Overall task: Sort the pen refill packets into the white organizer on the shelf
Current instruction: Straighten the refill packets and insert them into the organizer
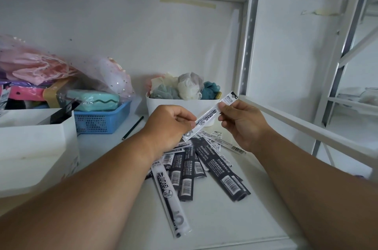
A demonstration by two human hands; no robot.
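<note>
Nearest on the shelf [214,223], a long clear refill packet [171,198] lies lengthwise, its near end toward the front edge. Just beyond it sits the loose pile of packets [206,166], mostly dark ones with barcodes, overlapping each other at angles.

Above the pile both hands hold one white packet [210,116] in the air, tilted with its right end higher. The left hand [169,127] has its fingers curled, pinching the lower left end between thumb and fingertips. The right hand [243,123] pinches the upper right end, with the packet's tab sticking up just past its fingertips. The packet's middle spans the gap between the two hands, touching nothing else.

The white organizer [34,147] stands well to the left, near the left forearm, with a dark packet [63,111] already leaning in it.

The likely risks: the thin slick sleeve could slip from such a light two-ended pinch once one hand lets go, dropping back onto the pile. Carrying it left, the left forearm crosses low over the heap and could sweep packets toward the front edge.

Farther back stand a blue basket [98,123], a pencil [133,128], and a white tub [184,104] of soft cloth items.
</note>
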